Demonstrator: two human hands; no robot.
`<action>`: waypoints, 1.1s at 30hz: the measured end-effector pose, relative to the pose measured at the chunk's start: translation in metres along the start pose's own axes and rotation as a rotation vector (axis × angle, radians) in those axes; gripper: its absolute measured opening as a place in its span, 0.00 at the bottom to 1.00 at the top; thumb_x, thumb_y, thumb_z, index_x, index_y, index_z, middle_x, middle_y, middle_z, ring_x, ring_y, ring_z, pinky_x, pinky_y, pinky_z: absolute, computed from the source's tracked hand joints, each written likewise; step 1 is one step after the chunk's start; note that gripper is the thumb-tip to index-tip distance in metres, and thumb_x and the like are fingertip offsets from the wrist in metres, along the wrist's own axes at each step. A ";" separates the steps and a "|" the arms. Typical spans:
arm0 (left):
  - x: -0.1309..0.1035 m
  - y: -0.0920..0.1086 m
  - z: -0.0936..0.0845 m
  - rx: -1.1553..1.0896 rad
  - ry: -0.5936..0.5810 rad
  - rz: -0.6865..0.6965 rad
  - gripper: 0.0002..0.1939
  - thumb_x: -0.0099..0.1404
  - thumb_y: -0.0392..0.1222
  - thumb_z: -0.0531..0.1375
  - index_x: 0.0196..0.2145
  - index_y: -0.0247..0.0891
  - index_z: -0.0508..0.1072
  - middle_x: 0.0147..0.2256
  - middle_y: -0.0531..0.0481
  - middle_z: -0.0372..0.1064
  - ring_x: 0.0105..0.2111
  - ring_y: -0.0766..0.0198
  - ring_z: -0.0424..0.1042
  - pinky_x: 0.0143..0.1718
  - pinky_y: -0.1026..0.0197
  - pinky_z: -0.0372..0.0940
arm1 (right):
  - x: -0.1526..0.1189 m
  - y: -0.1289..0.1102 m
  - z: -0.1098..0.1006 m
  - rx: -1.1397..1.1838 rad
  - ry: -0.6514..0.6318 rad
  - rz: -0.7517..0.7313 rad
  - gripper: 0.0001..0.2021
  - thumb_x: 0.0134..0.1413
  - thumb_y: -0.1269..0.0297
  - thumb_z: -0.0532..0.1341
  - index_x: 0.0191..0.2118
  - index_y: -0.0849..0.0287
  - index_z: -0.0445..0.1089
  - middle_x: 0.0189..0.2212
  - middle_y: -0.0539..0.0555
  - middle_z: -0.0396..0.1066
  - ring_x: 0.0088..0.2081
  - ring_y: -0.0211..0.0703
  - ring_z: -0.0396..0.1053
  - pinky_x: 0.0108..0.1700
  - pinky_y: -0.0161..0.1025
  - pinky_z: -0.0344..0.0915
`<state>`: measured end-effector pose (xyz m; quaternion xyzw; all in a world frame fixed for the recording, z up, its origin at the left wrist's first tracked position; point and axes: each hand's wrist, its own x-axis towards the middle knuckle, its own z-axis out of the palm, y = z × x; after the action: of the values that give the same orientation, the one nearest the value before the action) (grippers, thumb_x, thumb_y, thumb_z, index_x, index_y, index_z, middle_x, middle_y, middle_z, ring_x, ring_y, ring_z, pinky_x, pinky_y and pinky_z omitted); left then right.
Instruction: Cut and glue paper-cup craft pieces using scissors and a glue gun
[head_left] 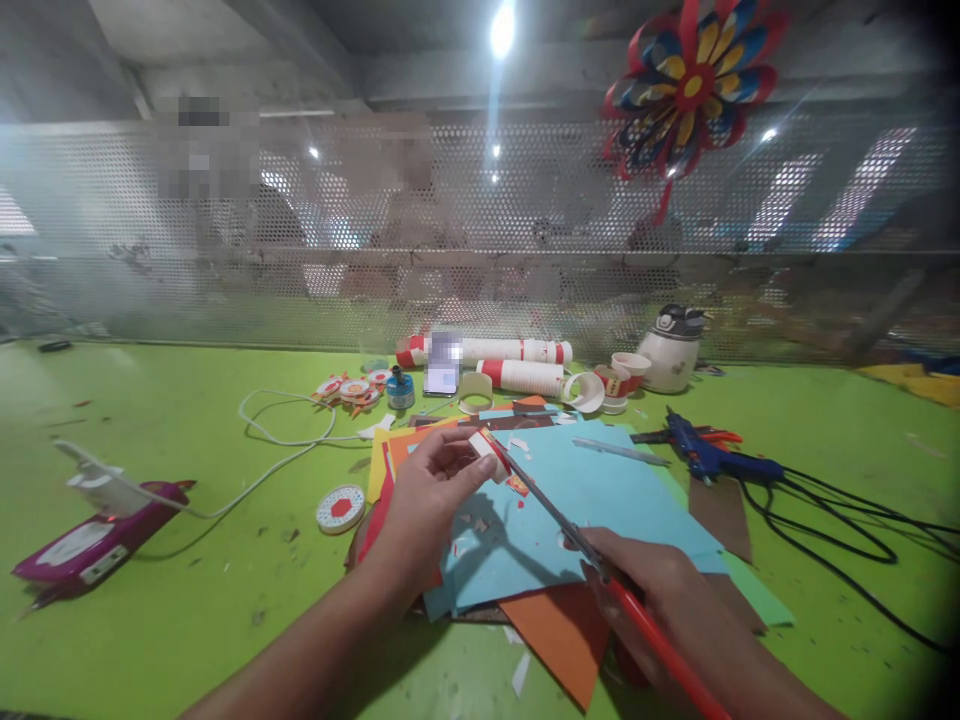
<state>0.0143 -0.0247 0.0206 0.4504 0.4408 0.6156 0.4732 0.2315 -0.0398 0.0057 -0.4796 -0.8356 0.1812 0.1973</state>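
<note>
Near the middle, my left hand pinches a small white and red paper piece between thumb and fingers. My right hand is closed round scissors with red handles, lower right of my left hand. The scissor blades point up and left, and their tips reach the edge of the paper piece. Whether the blades are parted there is too small to tell. Both hands are above a stack of coloured paper with a light blue sheet on top. Small white and red scraps lie on that sheet.
A blue glue gun and black cable lie right. Behind the paper are stacked paper cups, a phone and a white kettle-like container. A round decorated disc and a purple power strip are left. Mesh stands behind.
</note>
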 end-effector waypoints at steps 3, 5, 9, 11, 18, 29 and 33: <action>0.000 -0.001 0.000 -0.023 0.006 -0.035 0.22 0.55 0.46 0.67 0.46 0.36 0.69 0.36 0.44 0.75 0.36 0.58 0.73 0.39 0.56 0.66 | 0.001 -0.001 0.000 -0.002 0.016 -0.031 0.11 0.50 0.68 0.52 0.32 0.55 0.72 0.23 0.49 0.73 0.25 0.42 0.70 0.27 0.33 0.59; 0.000 -0.003 -0.001 -0.044 0.029 -0.043 0.24 0.55 0.46 0.67 0.48 0.38 0.68 0.40 0.44 0.74 0.36 0.59 0.74 0.38 0.56 0.67 | 0.002 -0.003 0.000 0.021 0.024 -0.053 0.11 0.50 0.68 0.52 0.32 0.56 0.72 0.23 0.48 0.73 0.25 0.41 0.70 0.28 0.33 0.60; 0.001 -0.005 0.000 -0.014 0.039 -0.018 0.23 0.56 0.46 0.67 0.47 0.37 0.69 0.45 0.42 0.73 0.36 0.59 0.74 0.39 0.55 0.68 | 0.003 -0.007 -0.001 0.027 0.054 -0.013 0.14 0.51 0.66 0.53 0.36 0.54 0.76 0.28 0.49 0.77 0.27 0.42 0.72 0.26 0.32 0.61; 0.000 -0.004 0.001 -0.002 0.029 0.001 0.22 0.55 0.44 0.67 0.46 0.36 0.70 0.43 0.42 0.74 0.37 0.58 0.74 0.39 0.56 0.68 | 0.002 -0.009 -0.002 0.017 0.067 0.010 0.15 0.52 0.65 0.53 0.39 0.54 0.76 0.30 0.50 0.78 0.28 0.44 0.73 0.26 0.33 0.61; -0.002 0.002 0.005 0.042 0.032 0.004 0.20 0.53 0.42 0.68 0.43 0.37 0.71 0.42 0.42 0.75 0.38 0.57 0.74 0.36 0.59 0.68 | 0.002 -0.010 -0.008 0.054 -0.001 -0.032 0.12 0.52 0.67 0.52 0.35 0.53 0.74 0.27 0.48 0.77 0.27 0.42 0.72 0.29 0.32 0.63; -0.003 0.002 0.006 0.016 0.059 0.013 0.20 0.51 0.41 0.68 0.42 0.36 0.73 0.39 0.43 0.75 0.36 0.59 0.74 0.36 0.59 0.68 | 0.000 -0.004 0.001 0.130 0.032 -0.060 0.13 0.51 0.68 0.51 0.36 0.54 0.73 0.26 0.48 0.75 0.27 0.42 0.70 0.29 0.33 0.61; -0.003 0.001 0.005 0.028 0.050 0.002 0.20 0.52 0.42 0.69 0.42 0.36 0.72 0.39 0.44 0.75 0.35 0.60 0.73 0.36 0.59 0.68 | 0.000 -0.001 0.002 0.095 0.041 -0.056 0.13 0.51 0.67 0.51 0.36 0.55 0.72 0.26 0.49 0.75 0.27 0.43 0.70 0.29 0.33 0.60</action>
<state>0.0196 -0.0269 0.0225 0.4418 0.4605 0.6208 0.4554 0.2301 -0.0400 0.0047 -0.4496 -0.8350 0.2053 0.2417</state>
